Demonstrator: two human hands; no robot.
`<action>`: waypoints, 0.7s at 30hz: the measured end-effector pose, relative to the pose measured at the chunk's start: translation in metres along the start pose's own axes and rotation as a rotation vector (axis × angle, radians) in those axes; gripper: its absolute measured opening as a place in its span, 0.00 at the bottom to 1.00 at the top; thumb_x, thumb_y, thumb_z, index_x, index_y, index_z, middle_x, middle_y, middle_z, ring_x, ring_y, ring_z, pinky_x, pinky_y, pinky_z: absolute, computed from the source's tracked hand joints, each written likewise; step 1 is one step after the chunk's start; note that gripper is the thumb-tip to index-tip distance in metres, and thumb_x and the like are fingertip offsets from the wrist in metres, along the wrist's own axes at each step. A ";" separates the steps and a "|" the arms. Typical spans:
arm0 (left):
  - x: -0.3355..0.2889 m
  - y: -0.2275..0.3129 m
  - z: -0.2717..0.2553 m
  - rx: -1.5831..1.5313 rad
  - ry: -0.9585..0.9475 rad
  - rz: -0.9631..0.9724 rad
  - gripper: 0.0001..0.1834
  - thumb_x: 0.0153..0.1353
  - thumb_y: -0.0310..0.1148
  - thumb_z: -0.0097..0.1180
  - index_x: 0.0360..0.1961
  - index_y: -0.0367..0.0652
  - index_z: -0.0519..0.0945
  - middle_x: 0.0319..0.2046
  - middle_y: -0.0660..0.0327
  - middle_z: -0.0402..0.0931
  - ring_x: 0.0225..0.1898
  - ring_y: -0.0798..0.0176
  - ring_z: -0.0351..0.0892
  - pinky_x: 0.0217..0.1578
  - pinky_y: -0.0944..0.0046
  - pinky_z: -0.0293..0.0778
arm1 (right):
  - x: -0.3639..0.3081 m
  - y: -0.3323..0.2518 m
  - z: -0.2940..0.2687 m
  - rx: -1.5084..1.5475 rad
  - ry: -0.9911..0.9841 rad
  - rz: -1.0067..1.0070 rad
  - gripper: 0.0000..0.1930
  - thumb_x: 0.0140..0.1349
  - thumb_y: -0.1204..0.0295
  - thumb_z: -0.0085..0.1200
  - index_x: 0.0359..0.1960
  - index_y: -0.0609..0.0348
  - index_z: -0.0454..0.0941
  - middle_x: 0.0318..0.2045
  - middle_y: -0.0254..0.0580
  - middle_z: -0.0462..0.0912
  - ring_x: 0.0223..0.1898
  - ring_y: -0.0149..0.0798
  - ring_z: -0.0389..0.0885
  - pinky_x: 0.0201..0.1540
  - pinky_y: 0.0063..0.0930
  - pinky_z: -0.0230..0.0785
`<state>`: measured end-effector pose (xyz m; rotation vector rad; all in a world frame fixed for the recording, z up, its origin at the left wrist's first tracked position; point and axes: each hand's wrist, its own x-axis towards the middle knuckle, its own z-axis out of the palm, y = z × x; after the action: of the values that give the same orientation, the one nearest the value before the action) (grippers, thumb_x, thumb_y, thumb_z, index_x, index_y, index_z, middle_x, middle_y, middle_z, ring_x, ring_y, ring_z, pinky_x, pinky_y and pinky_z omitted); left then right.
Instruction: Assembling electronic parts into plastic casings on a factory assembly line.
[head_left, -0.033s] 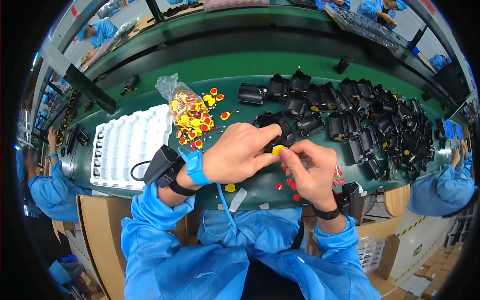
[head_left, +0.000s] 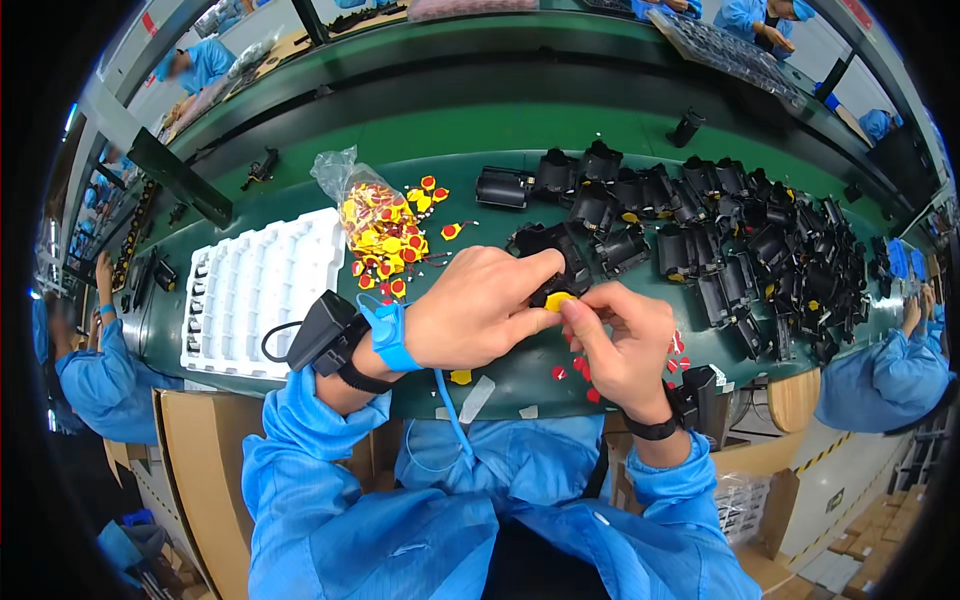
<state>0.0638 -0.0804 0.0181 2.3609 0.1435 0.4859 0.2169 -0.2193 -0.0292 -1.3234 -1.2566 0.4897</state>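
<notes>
My left hand (head_left: 478,308) is closed around a black plastic housing (head_left: 556,243), its fingers partly hidden behind the part. Thumb and fingertips of my right hand (head_left: 630,340) pinch a small yellow disc (head_left: 559,300), which is against the near end of the housing. Whether the disc is fixed there I cannot tell. Left of my hands, a clear bag (head_left: 368,205) spills yellow and red discs with thin wires. Below my right hand lie small red round pieces (head_left: 559,373). One loose yellow disc (head_left: 460,376) is near the table's front edge.
Many black housings (head_left: 715,230) are heaped to the right. A white compartment tray (head_left: 265,290) with several dark parts along its left edge lies left. A blue cord (head_left: 450,412) runs down from my left wristband. Cardboard boxes (head_left: 205,470) stand below the table; co-workers sit at both sides.
</notes>
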 end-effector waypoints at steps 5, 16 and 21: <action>-0.001 0.025 -0.020 -0.223 -0.172 -0.109 0.14 0.62 0.37 0.58 0.38 0.38 0.69 0.18 0.49 0.70 0.24 0.40 0.75 0.24 0.49 0.65 | 0.009 -0.009 0.004 0.055 0.090 -0.145 0.19 0.58 0.73 0.64 0.50 0.68 0.77 0.39 0.45 0.84 0.35 0.35 0.85 0.39 0.25 0.78; -0.023 0.030 -0.001 -0.371 -0.027 -0.030 0.09 0.69 0.34 0.55 0.39 0.38 0.75 0.22 0.56 0.73 0.24 0.52 0.75 0.26 0.58 0.67 | 0.002 -0.005 -0.005 -0.155 0.098 -0.475 0.43 0.41 0.68 0.74 0.61 0.76 0.69 0.36 0.51 0.86 0.35 0.40 0.89 0.40 0.28 0.81; -0.043 0.017 -0.001 0.143 -0.087 0.224 0.10 0.57 0.29 0.56 0.39 0.38 0.72 0.20 0.53 0.71 0.26 0.47 0.75 0.30 0.54 0.69 | 0.019 -0.037 -0.020 -0.091 -0.298 -0.193 0.46 0.43 0.76 0.70 0.67 0.71 0.61 0.57 0.61 0.76 0.57 0.53 0.80 0.58 0.35 0.72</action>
<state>0.0236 -0.1029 0.0171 2.5473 -0.1319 0.4924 0.2267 -0.2217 0.0156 -1.2182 -1.6522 0.5100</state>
